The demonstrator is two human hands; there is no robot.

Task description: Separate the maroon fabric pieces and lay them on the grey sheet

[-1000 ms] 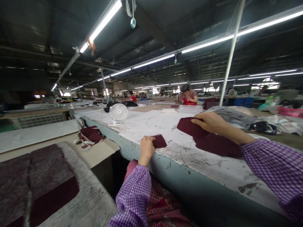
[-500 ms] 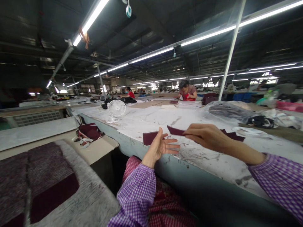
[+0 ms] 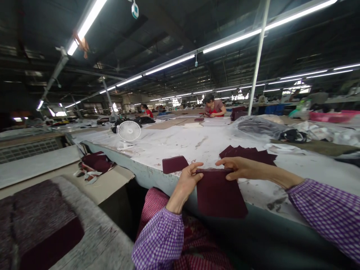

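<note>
A maroon fabric panel (image 3: 221,195) hangs down over the near edge of the white-topped table (image 3: 174,140). My left hand (image 3: 185,180) pinches its upper left corner between thumb and fingers. At the upper right corner, my right hand (image 3: 239,167) has its thumb and fingers closed on the same panel. Another maroon piece (image 3: 174,164) lies flat on the table just left of my left hand. Behind my right hand a fanned row of maroon pieces (image 3: 247,153) rests on the tabletop.
At left, a grey padded board (image 3: 104,228) carries maroon panels. Beyond it, maroon scraps (image 3: 97,163) lie on cardboard. A small white fan (image 3: 128,131) stands on the table. Clear plastic sheeting (image 3: 254,126) lies at right. Across the table, a person (image 3: 215,107) bends over work.
My right hand has brought the panel down and left, turning it to hang facing me. My left hand, spread before, has closed on its other corner. The view has swung slightly right.
</note>
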